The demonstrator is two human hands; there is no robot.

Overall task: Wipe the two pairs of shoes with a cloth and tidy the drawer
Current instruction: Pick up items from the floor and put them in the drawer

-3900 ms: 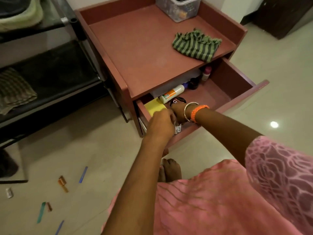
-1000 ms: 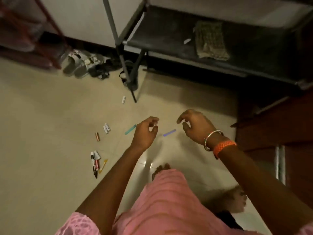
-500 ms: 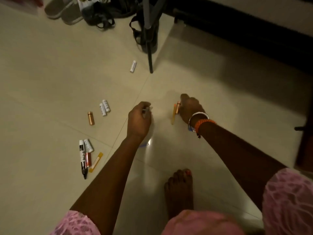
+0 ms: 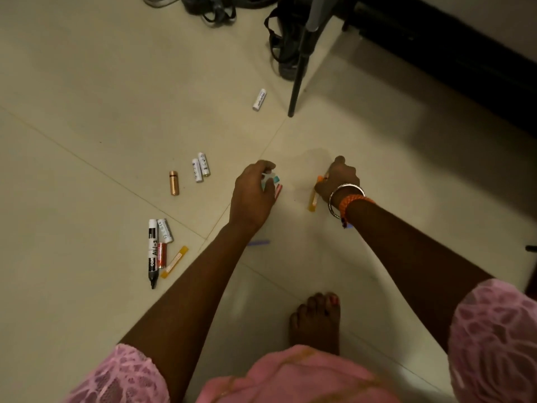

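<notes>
Shoes (image 4: 286,39), dark strapped sandals, lie at twelve o'clock on the tiled floor (image 4: 87,112), beside a black rack leg (image 4: 299,65); the drawer is out of view. The left hand (image 4: 252,199) sits at the centre of the view, fingers curled around small stick-like items, one teal-tipped and one reddish, though what exactly they are is hard to tell. At three o'clock from it, the right hand (image 4: 338,178) pinches an orange stick (image 4: 313,200) against the floor. A lone white battery (image 4: 259,99) lies at eleven o'clock, two white batteries (image 4: 201,169) and a copper battery (image 4: 173,183) at nine. At eight o'clock a black marker (image 4: 152,253) lies touching another white battery and a red one, with a yellow stick (image 4: 175,262) just beside them.
</notes>
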